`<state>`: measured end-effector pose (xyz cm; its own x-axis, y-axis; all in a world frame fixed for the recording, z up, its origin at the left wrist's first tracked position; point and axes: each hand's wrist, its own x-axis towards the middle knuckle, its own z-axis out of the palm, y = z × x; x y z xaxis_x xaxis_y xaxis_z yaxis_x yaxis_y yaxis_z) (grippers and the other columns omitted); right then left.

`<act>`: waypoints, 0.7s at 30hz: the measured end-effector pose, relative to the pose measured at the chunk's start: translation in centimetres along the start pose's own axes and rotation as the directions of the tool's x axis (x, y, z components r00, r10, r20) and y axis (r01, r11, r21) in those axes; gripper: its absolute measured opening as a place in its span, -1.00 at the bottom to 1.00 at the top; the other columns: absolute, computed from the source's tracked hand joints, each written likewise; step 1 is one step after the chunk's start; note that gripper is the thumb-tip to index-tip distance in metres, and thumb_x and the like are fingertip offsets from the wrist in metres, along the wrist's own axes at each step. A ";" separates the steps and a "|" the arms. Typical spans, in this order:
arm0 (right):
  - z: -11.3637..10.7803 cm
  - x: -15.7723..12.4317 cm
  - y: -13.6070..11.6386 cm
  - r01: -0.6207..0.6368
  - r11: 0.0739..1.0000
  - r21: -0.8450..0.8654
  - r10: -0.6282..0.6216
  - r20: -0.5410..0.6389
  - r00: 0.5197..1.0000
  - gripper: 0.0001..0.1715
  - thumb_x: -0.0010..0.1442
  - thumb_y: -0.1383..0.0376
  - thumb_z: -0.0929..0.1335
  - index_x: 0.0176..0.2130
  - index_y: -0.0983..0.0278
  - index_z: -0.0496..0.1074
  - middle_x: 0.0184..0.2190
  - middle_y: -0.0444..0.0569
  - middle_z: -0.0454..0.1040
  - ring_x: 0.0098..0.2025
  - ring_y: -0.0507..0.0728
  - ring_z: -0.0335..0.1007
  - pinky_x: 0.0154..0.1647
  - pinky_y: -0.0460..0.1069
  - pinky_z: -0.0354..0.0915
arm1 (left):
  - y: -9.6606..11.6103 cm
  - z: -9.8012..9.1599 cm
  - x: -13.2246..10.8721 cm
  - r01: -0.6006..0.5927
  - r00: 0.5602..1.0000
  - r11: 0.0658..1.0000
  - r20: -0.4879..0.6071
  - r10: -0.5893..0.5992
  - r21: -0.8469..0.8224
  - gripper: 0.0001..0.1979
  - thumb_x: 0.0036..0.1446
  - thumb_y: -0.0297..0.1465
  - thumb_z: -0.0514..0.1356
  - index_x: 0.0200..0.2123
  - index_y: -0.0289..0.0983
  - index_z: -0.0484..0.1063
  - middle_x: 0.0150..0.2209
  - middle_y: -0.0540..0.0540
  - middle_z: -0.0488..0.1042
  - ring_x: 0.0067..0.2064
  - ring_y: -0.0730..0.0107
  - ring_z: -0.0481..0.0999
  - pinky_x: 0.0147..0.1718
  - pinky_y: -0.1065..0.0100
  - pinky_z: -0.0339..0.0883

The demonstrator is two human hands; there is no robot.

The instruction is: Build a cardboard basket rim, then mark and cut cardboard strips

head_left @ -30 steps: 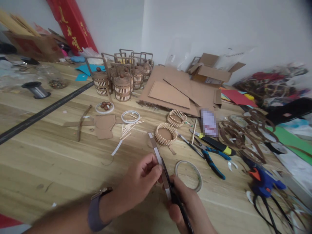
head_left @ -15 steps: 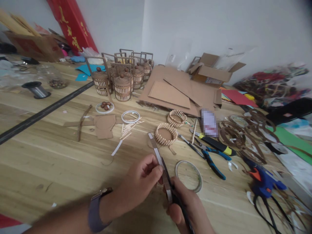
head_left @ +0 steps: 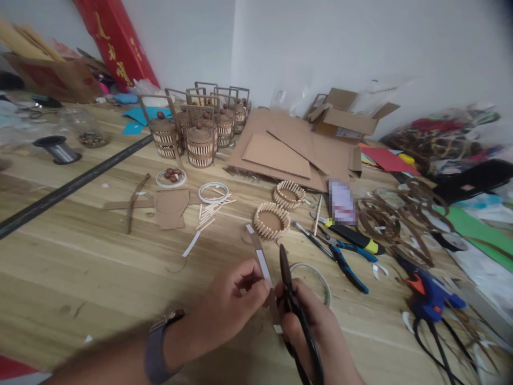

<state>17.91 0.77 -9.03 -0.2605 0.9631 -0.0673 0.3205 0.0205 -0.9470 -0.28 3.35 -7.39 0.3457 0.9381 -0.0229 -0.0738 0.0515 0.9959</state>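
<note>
Between thumb and fingers, my left hand (head_left: pixel 242 291) pinches a thin brown strip (head_left: pixel 255 239) with white patches along it. The strip runs slantwise from beside the near stick ring down past my right hand. My right hand (head_left: pixel 310 318) grips black scissors (head_left: pixel 285 267), their blades pointing up and away, just right of the strip. Beyond the hands stand two small round cardboard bases ringed with short sticks, a near one (head_left: pixel 258 225) and a far one (head_left: pixel 279 193). A roll of tape (head_left: pixel 326 286) lies partly hidden behind my right hand.
Blue-handled pliers (head_left: pixel 349 271), a yellow-black utility knife (head_left: pixel 355 237) and a blue glue gun (head_left: pixel 430 294) lie to the right. Cut cardboard (head_left: pixel 172 208) and loose sticks (head_left: pixel 208 214) lie left of centre. Small lidded baskets (head_left: pixel 200 147) stand behind, near cardboard sheets (head_left: pixel 276 155).
The scissors have moved away from the strip to the right and turned more upright with my right hand. My left hand still holds the strip, shifted only slightly.
</note>
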 end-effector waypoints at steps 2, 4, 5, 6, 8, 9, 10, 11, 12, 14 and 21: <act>0.0 0.2 -0.5 -0.004 0.999 0.036 0.004 0.003 1.000 -0.47 0.17 -0.18 0.37 -0.21 0.20 0.36 -0.53 -0.16 0.37 -0.56 0.03 0.22 -0.60 -0.11 0.18 | -0.1 0.0 0.0 -0.004 1.000 0.999 0.011 0.004 0.038 -0.80 0.24 -0.31 0.10 -0.43 -0.24 0.31 -0.48 0.08 0.25 -0.42 0.47 0.22 -0.42 0.43 0.13; 0.3 0.2 -1.1 -0.002 0.998 0.056 0.005 -0.062 0.998 -0.56 0.18 -0.09 0.40 -0.22 0.20 0.36 -0.48 -0.13 0.44 -0.51 0.04 0.31 -0.54 -0.11 0.25 | -0.3 0.0 -0.1 -0.006 1.000 0.999 0.011 0.005 0.048 -0.78 0.24 -0.30 0.10 -0.44 -0.24 0.30 -0.47 0.08 0.25 -0.40 0.46 0.23 -0.40 0.42 0.13; 0.5 0.2 -1.4 -0.007 0.998 0.062 0.014 -0.108 0.994 -0.57 0.17 -0.07 0.42 -0.22 0.20 0.36 -0.46 -0.12 0.46 -0.50 0.05 0.35 -0.51 -0.10 0.28 | -0.3 0.1 -0.1 -0.007 1.000 0.999 0.007 0.007 0.047 -0.78 0.25 -0.30 0.10 -0.44 -0.24 0.30 -0.47 0.07 0.25 -0.40 0.46 0.23 -0.39 0.42 0.14; 0.6 0.2 -1.6 -0.017 0.998 0.068 0.027 -0.151 0.988 -0.56 0.15 -0.07 0.43 -0.22 0.20 0.36 -0.44 -0.11 0.49 -0.48 0.06 0.38 -0.49 -0.09 0.31 | -0.4 0.1 -0.1 -0.007 1.000 0.999 0.000 0.007 0.046 -0.78 0.25 -0.29 0.10 -0.43 -0.24 0.31 -0.46 0.07 0.26 -0.39 0.45 0.24 -0.38 0.42 0.15; 0.7 0.3 -1.7 -0.034 0.996 0.085 0.052 -0.226 0.973 -0.51 0.11 -0.10 0.45 -0.20 0.19 0.35 -0.36 -0.06 0.54 -0.42 0.10 0.45 -0.44 -0.06 0.37 | -0.4 0.1 -0.1 -0.001 1.000 0.998 -0.021 0.003 0.055 -0.77 0.25 -0.27 0.10 -0.42 -0.24 0.32 -0.47 0.07 0.26 -0.40 0.45 0.23 -0.39 0.42 0.15; 0.6 0.4 -1.6 -0.032 0.995 0.089 0.054 -0.252 0.966 -0.49 0.09 -0.10 0.46 -0.18 0.18 0.35 -0.31 -0.02 0.57 -0.36 0.13 0.50 -0.41 -0.04 0.40 | -0.4 0.1 -0.1 0.003 0.999 0.998 -0.034 -0.001 0.061 -0.77 0.25 -0.26 0.11 -0.43 -0.24 0.32 -0.49 0.08 0.24 -0.42 0.46 0.22 -0.41 0.42 0.13; 0.3 0.5 -1.5 -0.019 0.996 0.086 0.042 -0.274 0.961 -0.47 0.07 -0.11 0.47 -0.18 0.18 0.34 -0.26 0.01 0.59 -0.30 0.16 0.53 -0.37 -0.03 0.42 | -0.5 0.2 -0.1 0.007 0.999 0.998 -0.045 -0.004 0.066 -0.76 0.25 -0.25 0.12 -0.43 -0.24 0.32 -0.51 0.09 0.22 -0.44 0.46 0.20 -0.43 0.42 0.12; -0.1 0.6 -1.4 0.002 0.998 0.070 0.019 -0.296 0.955 -0.46 0.05 -0.11 0.49 -0.18 0.17 0.34 -0.22 0.03 0.60 -0.27 0.19 0.55 -0.35 -0.01 0.44 | -0.4 0.2 -0.1 0.012 0.998 0.998 -0.057 -0.008 0.067 -0.75 0.25 -0.23 0.12 -0.44 -0.24 0.31 -0.52 0.10 0.21 -0.45 0.47 0.18 -0.45 0.42 0.10; -0.5 0.8 -1.3 0.024 0.999 0.038 -0.011 -0.313 0.950 -0.46 0.03 -0.10 0.50 -0.18 0.16 0.34 -0.21 0.04 0.61 -0.26 0.19 0.55 -0.34 0.00 0.45 | -0.4 0.2 -0.1 0.016 0.997 0.998 -0.070 -0.012 0.064 -0.74 0.24 -0.22 0.12 -0.44 -0.24 0.31 -0.53 0.10 0.20 -0.47 0.47 0.17 -0.46 0.42 0.08; -1.6 1.0 -1.6 0.063 0.997 -0.053 -0.078 -0.366 0.927 -0.47 0.02 -0.08 0.51 -0.19 0.16 0.34 -0.19 0.05 0.62 -0.32 0.18 0.55 -0.31 0.02 0.45 | -0.3 0.2 0.0 0.020 0.995 0.998 -0.096 -0.015 0.056 -0.73 0.23 -0.21 0.12 -0.45 -0.24 0.31 -0.54 0.10 0.20 -0.48 0.47 0.18 -0.48 0.42 0.08; -2.7 0.2 -4.1 0.051 0.985 -0.165 -0.122 -0.456 0.882 -0.55 0.06 0.01 0.50 -0.20 0.16 0.34 -0.23 0.04 0.61 -0.43 0.11 0.44 -0.36 0.00 0.39 | 0.0 0.2 -0.1 0.030 0.994 0.998 -0.107 -0.024 0.055 -0.72 0.20 -0.17 0.15 -0.45 -0.24 0.34 -0.54 0.08 0.25 -0.48 0.46 0.23 -0.47 0.42 0.13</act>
<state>18.98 1.61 -4.36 0.1462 0.9689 0.1997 0.4529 0.1140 -0.8843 -0.07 3.18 -7.41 0.2454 0.9678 -0.0562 -0.0121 0.0610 0.9981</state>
